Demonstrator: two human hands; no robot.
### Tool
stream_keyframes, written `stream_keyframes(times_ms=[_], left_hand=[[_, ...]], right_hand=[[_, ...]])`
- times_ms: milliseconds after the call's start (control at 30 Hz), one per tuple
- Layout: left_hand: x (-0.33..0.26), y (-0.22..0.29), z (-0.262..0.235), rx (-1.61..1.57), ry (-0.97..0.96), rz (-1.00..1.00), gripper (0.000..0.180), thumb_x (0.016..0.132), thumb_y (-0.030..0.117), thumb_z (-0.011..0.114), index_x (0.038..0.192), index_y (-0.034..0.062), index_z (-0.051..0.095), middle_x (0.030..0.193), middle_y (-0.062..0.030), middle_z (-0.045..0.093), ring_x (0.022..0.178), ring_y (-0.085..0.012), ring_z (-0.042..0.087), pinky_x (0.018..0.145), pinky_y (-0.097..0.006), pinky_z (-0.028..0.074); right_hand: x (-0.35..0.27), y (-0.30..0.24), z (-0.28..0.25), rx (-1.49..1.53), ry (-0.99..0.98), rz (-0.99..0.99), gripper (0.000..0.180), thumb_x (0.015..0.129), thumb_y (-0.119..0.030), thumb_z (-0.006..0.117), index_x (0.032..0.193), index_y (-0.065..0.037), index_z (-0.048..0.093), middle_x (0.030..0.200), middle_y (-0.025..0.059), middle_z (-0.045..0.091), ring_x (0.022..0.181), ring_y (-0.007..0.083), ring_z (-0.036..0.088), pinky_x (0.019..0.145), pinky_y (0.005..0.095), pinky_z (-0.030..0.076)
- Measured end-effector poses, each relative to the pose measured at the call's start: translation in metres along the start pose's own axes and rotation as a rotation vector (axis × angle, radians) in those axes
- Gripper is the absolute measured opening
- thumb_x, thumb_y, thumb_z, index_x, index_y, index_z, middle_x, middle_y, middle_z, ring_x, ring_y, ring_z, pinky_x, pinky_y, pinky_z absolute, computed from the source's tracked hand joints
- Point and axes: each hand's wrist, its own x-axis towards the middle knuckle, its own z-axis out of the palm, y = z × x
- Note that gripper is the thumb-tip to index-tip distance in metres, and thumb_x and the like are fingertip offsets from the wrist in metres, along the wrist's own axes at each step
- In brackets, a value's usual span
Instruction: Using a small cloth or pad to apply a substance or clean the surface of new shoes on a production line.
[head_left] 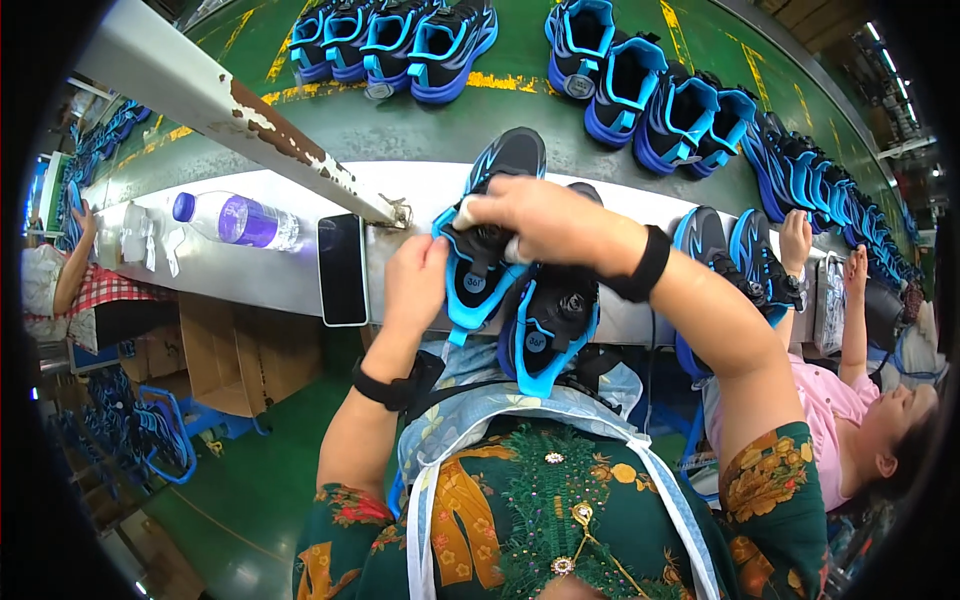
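Observation:
A black and blue sports shoe (508, 152) lies on the bench in front of me, toe pointing away. My left hand (415, 283) is closed at the left edge of its blue collar, thumb and finger pinching there. Across the shoe's upper reaches my right hand (545, 222), fingers bent inward. White material shows at its fingertips; whether it is cloth or finger covers I cannot tell. The fingers hide much of the tongue and lacing. A second matching shoe (540, 345) sits right beside it, heel toward me, with a round dial on its tongue.
Left of the shoes lie a phone (343, 270) and a purple-labelled bottle (240, 220). A chipped white metal post (250, 120) slants down to the bench. Shoe rows stand on the green line (520, 60) beyond. A co-worker (850, 420) sits at right, another person (65, 290) at left.

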Motion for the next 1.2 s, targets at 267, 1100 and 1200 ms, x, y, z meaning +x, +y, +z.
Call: stream_keyframes(times_ms=[267, 1100, 1200], left_hand=[[-0.047, 0.061, -0.028, -0.647, -0.396, -0.188, 0.036, 0.1, 0.033, 0.053, 0.103, -0.0009, 0.066, 0.076, -0.0121, 0.066, 0.045, -0.0045, 0.043, 0.039, -0.017, 0.028], [0.025, 0.093, -0.011, 0.137, -0.348, 0.884, 0.018, 0.079, 0.011, 0.071, 0.095, 0.0047, 0.065, 0.093, -0.0093, 0.059, 0.092, -0.0271, 0.055, 0.084, -0.037, 0.043], [0.01, 0.078, 0.006, 0.088, -0.153, 0.916, 0.025, 0.073, 0.011, 0.075, 0.095, 0.0061, 0.064, 0.093, -0.0101, 0.056, 0.092, -0.0309, 0.052, 0.082, -0.039, 0.043]], right_hand=[[-0.004, -0.013, -0.03, 0.198, -0.155, 0.153, 0.056, 0.069, -0.003, 0.073, 0.123, -0.008, 0.06, 0.097, 0.0154, 0.067, 0.089, 0.0312, 0.066, 0.077, 0.0405, 0.051], [-0.121, -0.077, 0.047, 0.107, 0.504, 0.427, 0.032, 0.076, -0.018, 0.077, 0.104, -0.007, 0.066, 0.079, 0.0114, 0.055, 0.07, 0.0305, 0.058, 0.063, 0.0373, 0.049], [-0.116, -0.101, 0.052, -0.22, 0.646, 0.55, 0.032, 0.076, -0.023, 0.077, 0.101, -0.007, 0.066, 0.071, 0.0091, 0.051, 0.064, 0.0278, 0.056, 0.056, 0.0388, 0.045]])
